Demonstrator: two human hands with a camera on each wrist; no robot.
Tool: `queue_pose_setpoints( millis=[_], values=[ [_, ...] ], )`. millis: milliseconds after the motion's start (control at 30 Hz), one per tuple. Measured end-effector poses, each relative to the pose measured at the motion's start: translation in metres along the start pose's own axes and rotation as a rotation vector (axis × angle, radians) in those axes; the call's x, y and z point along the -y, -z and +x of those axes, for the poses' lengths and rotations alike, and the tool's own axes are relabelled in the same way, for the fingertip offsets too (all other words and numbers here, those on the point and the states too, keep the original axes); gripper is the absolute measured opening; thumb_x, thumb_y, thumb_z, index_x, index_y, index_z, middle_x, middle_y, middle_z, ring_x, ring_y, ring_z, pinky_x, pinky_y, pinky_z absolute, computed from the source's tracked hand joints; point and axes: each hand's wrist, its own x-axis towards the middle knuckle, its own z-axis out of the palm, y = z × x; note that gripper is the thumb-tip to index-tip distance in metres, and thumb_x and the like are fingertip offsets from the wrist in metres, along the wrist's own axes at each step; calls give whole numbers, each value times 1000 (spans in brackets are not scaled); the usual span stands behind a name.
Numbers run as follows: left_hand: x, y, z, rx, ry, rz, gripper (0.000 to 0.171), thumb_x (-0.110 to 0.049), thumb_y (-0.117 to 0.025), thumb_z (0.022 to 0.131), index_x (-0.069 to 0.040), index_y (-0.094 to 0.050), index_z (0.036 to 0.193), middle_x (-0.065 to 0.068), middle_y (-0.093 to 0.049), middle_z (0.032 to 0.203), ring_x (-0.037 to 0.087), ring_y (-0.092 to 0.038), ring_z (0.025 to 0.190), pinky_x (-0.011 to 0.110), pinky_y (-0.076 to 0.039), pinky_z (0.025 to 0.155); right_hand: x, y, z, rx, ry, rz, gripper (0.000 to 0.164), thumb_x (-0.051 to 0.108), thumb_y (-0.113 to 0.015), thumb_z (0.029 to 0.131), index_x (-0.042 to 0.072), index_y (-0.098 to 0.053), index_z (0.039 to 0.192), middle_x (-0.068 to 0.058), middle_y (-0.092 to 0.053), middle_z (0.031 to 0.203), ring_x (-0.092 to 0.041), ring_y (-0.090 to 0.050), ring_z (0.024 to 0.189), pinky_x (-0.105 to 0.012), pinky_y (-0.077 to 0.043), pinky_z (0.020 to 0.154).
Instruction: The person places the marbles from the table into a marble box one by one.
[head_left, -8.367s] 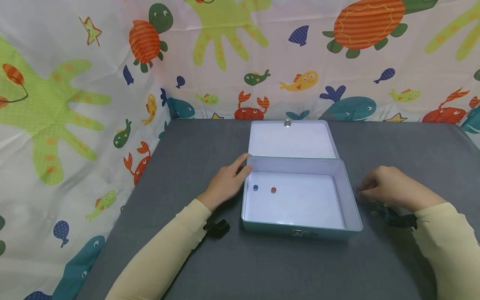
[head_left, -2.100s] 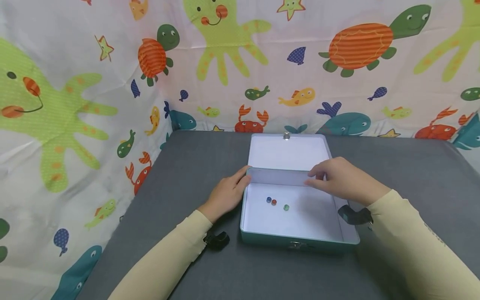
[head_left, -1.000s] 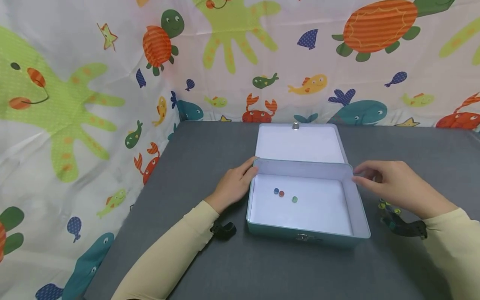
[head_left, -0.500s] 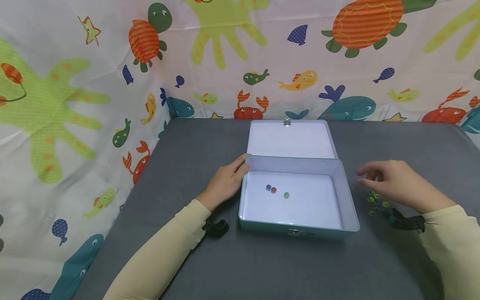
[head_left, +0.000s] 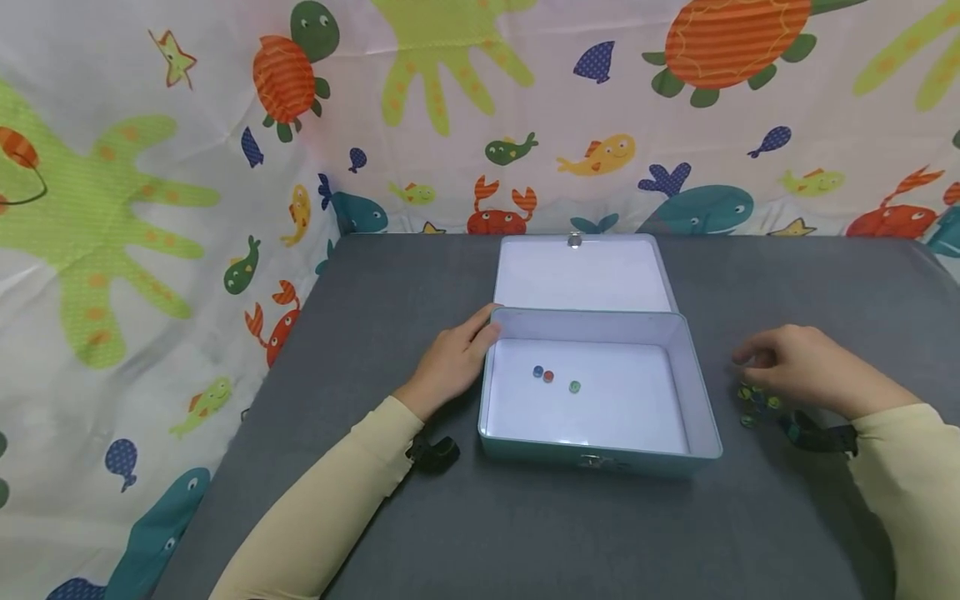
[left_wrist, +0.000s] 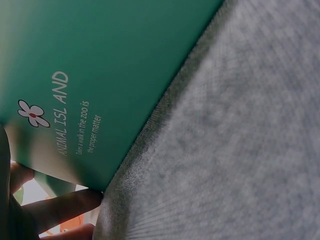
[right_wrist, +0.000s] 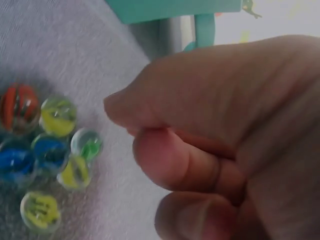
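A green tin box (head_left: 600, 464) with a white inside stands with its lid (head_left: 581, 271) folded back. My left hand (head_left: 448, 367) holds its left side near the back corner, thumb at the rim; in the left wrist view its fingers (left_wrist: 65, 205) pass the corner of the green wall. On the box floor lie a blue marble (head_left: 537, 372), a red marble (head_left: 548, 377) and a green marble (head_left: 574, 387). My right hand (head_left: 813, 367) hovers right of the box, fingers loosely bent, nothing visible in them. Beside it sits a cluster of glass marbles (right_wrist: 50, 150).
Grey cloth (head_left: 585, 542) covers the table. A curtain with sea animals (head_left: 450, 100) hangs behind and at the left. A metal clasp (head_left: 595, 461) sticks out from the box front. Each wrist carries a black camera strap (head_left: 433, 456).
The green marble has come into the box, and the blue one now lies by the red. My right hand has left the box and moved right to the marbles. My left hand stays put.
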Motion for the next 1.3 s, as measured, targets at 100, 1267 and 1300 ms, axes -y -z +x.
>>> queue_pose_setpoints(
  millis=[100,1267,1300],
  values=[
    [0,1,0,-5,-4,2,63,-67,-34,107,-37,-40,163,-1,-56,155,24,-58,137,53,-44,115,-2,1,1,16,-19,-10,23,11,-79,87,-4,-77,104,2,-69,80,-15,-57,70,-32,-49,58],
    [1,2,-2,-3,-23,8,63,-66,-32,108,-36,-39,163,-2,-54,156,22,-55,141,51,-43,116,-1,3,0,-13,-77,23,26,19,-76,93,-5,-78,103,2,-65,74,-18,-56,68,-30,-46,54],
    [2,1,-2,-3,-24,11,63,-66,-32,108,-36,-40,163,-1,-55,156,22,-55,140,51,-43,116,0,3,-1,-16,-80,24,26,19,-76,94,-5,-78,103,2,-65,75,-18,-56,69,-30,-46,54]
  ],
)
